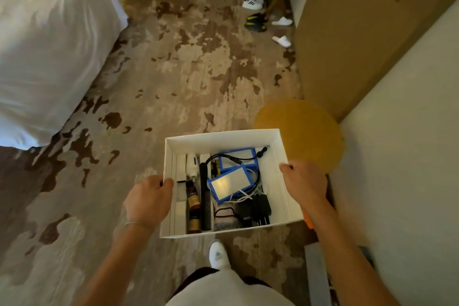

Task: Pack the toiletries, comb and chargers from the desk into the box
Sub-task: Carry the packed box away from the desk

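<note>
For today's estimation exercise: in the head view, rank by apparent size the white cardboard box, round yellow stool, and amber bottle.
1. White cardboard box
2. Round yellow stool, partly hidden, so unsure
3. Amber bottle

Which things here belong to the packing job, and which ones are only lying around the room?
Belongs to the job:
- white box, held by left hand and right hand
- black comb
- brown bottle
- black chargers

Just lying about:
- shoes
- white slippers
- bed
- yellow stool
</note>
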Demonstrator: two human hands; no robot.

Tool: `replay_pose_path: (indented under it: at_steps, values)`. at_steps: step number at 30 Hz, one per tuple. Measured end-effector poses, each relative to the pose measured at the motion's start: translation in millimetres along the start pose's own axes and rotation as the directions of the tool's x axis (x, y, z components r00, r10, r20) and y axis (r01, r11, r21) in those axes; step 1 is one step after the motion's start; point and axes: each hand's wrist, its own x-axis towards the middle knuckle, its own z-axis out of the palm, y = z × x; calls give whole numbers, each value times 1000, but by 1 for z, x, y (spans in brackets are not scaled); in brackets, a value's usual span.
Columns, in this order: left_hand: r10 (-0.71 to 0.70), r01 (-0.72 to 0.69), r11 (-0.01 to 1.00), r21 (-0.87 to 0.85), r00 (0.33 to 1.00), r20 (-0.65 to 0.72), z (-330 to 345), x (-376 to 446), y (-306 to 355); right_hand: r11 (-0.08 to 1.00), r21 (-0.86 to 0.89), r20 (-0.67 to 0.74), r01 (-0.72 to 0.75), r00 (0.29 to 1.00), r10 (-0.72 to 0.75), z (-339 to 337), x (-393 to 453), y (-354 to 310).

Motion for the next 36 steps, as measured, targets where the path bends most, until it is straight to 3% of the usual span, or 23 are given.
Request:
replay_pose_path:
  at_steps: [17,28,36]
  values:
    - [182,-189,982,20,967,177,108,74,200,958,27,-93,-285,954,286,-63,114,139]
    - [67,-121,975,188,960,273,221,126,313,959,62,-14,-277,960,279,-49,244,249]
    - [26,-134,937,323,948,319,310,175,346,955,57,65,-290,956,286,-15,335,302]
